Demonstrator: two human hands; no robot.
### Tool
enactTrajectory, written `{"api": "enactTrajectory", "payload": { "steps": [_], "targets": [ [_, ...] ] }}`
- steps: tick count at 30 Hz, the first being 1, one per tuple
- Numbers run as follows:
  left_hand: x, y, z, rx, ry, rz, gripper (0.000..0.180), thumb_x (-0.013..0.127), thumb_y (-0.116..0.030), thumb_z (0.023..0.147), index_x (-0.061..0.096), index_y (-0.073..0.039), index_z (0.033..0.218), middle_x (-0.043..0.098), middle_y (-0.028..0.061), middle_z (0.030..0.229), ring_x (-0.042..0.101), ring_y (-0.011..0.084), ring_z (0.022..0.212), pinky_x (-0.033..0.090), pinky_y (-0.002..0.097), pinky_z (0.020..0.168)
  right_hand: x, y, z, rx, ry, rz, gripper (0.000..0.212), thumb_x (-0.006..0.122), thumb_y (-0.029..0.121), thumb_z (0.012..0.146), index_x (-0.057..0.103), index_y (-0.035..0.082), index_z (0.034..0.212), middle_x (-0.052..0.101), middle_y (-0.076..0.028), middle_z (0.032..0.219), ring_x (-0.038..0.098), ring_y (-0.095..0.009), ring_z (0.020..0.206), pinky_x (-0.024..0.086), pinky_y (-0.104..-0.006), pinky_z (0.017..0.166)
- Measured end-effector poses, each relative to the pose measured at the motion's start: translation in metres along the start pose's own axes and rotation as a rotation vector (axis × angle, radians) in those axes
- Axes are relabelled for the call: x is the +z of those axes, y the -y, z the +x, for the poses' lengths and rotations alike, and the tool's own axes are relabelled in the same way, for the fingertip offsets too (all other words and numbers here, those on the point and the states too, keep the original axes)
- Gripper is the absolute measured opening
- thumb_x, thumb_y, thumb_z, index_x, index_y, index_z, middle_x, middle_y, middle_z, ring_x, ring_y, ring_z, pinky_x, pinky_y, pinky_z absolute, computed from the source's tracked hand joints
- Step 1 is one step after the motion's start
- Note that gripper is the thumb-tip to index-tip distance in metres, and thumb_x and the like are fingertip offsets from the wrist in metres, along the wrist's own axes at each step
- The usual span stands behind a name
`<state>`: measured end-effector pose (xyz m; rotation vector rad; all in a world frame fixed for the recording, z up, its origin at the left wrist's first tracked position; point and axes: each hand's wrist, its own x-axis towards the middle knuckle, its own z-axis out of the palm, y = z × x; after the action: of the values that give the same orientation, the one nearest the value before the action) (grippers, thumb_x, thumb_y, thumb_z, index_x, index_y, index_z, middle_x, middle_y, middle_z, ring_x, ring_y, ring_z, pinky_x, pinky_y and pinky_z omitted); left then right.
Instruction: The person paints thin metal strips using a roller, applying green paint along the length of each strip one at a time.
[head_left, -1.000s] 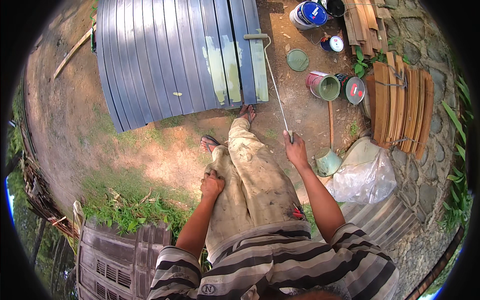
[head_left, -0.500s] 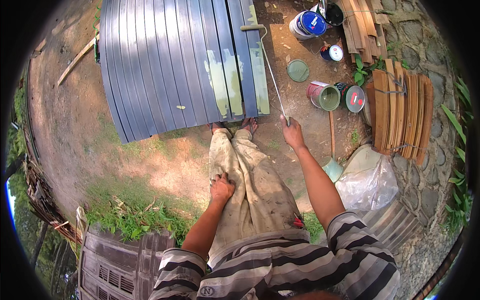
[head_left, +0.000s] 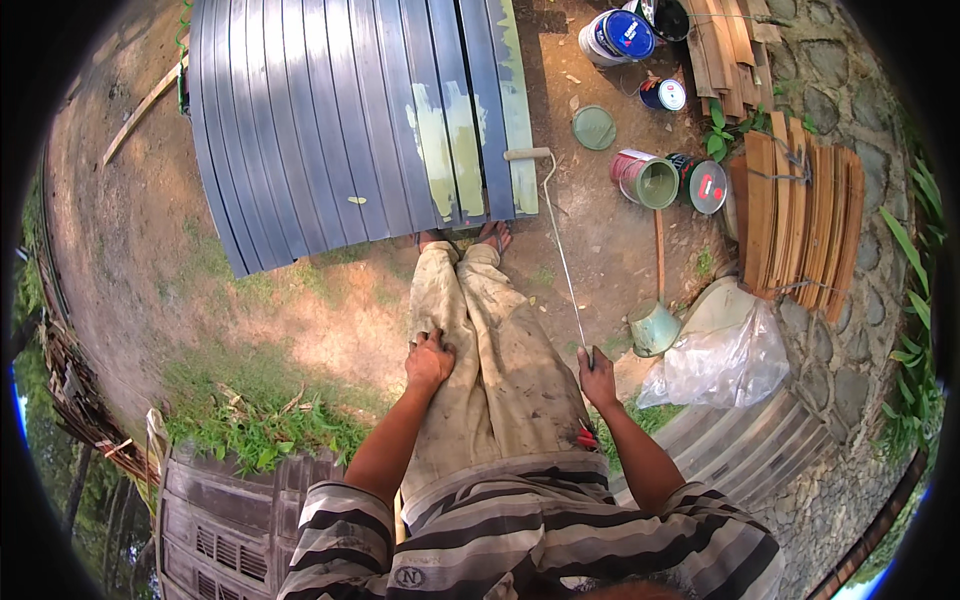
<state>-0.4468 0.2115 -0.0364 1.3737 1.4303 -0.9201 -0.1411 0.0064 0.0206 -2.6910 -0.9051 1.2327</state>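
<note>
My right hand (head_left: 598, 380) is closed around the handle end of a long-rod paint roller (head_left: 527, 154), low beside my right thigh. The roller's sleeve lies over the right edge of the dark blue-grey slatted panel (head_left: 300, 130), near its close corner; whether it touches cannot be told. Pale green paint (head_left: 437, 150) covers patches of the right-hand slats and most of the edge slat. On my left thigh rests my left hand (head_left: 430, 360), empty, its fingers spread a little over the beige trousers (head_left: 460, 400).
Right of the panel stand an open paint can (head_left: 657, 184), a dark can (head_left: 708, 187), a blue-lidded bucket (head_left: 628, 36) and a small can (head_left: 663, 94). A round lid (head_left: 594, 128) lies nearby. Farther right are bundled wood strips (head_left: 800, 210), a pale green dipper (head_left: 655, 328) and clear plastic (head_left: 725, 365).
My right hand has drawn back toward my body, and the roller has come nearer along the panel's right edge. The left hand still rests on the thigh. The view has shifted slightly.
</note>
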Motion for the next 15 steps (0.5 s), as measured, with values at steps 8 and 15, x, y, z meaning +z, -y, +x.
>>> {"api": "enactTrajectory", "payload": {
  "steps": [8,15],
  "targets": [
    [0.001,0.013,0.004,0.021,0.011,0.009,0.056,0.057,-0.043,0.094,0.058,-0.019,0.145,0.054,0.0164,0.144,0.052,0.0422,0.134,0.047,0.0507,0.111,-0.041,0.177,0.289,0.007,-0.067,0.175,0.074,0.046,0.059,0.105,0.065,-0.012,0.114,0.065,-0.038,0.11,0.062,-0.052,0.111,0.047,-0.0544,0.1],
    [0.01,0.023,0.006,-0.016,0.026,0.016,0.058,0.057,-0.044,0.095,0.056,-0.02,0.147,0.053,0.0163,0.147,0.054,0.0417,0.134,0.046,0.0513,0.112,-0.066,0.258,0.364,-0.004,0.001,0.121,0.085,0.039,0.064,0.106,0.066,-0.016,0.118,0.067,-0.04,0.115,0.064,-0.052,0.116,0.048,-0.0542,0.105]
  ]
}}
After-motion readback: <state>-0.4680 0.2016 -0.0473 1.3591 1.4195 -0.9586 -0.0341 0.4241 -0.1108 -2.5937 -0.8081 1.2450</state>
